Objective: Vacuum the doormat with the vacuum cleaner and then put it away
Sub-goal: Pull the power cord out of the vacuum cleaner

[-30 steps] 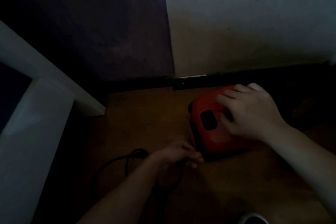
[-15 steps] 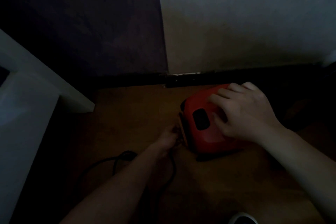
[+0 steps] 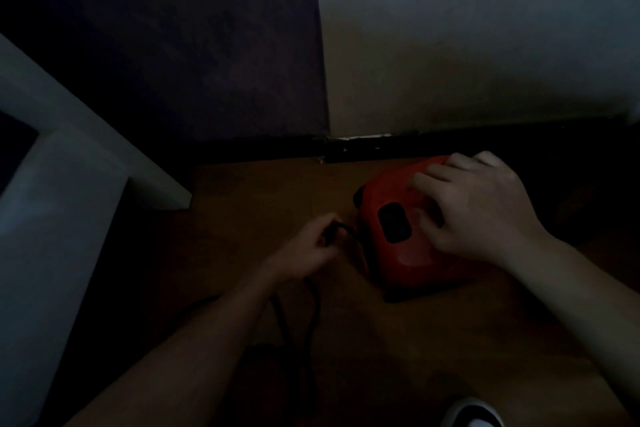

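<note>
Your right hand (image 3: 478, 208) lay spread flat on the red vacuum cleaner (image 3: 398, 253), which sat on the wooden floor (image 3: 259, 191) near the dark baseboard (image 3: 263, 149). Your left hand (image 3: 311, 246) pinched its black cord (image 3: 346, 228) just beside it. White furniture (image 3: 69, 184) stood well apart on the left.

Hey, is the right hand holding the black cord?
No, the right hand rests on top of the red vacuum cleaner, while the left hand grips the black cord beside it.
</note>
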A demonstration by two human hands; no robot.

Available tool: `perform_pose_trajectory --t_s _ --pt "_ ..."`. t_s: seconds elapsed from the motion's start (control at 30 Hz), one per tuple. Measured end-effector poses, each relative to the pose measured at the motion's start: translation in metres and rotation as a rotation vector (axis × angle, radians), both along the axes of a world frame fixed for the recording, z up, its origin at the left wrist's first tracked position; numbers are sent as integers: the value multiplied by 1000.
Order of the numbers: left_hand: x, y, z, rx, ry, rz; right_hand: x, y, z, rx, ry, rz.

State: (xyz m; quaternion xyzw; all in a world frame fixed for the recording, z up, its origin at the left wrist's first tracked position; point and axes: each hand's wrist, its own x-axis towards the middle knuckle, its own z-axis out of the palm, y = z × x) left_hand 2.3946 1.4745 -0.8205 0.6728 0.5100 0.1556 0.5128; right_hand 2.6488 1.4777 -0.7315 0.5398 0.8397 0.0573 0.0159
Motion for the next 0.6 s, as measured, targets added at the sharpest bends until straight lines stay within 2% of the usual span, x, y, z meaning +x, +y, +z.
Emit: perform_pose_trajectory --t_s 0.1,0.3,0.33,0.47,0.6 --pt "-9 -14 22 153 125 -213 -1 0 1 -5 1 -13" --pt "8 -27 13 181 173 -158 0 0 -1 9 3 -23" --pt "11 -28 9 122 155 -132 -1 0 -1 11 2 -20" --pt "25 -37 -5 -320 20 -75 -1 0 -1 18 18 -12" --pt "33 -50 -18 -543 -56 -45 -1 0 -2 25 20 -9"
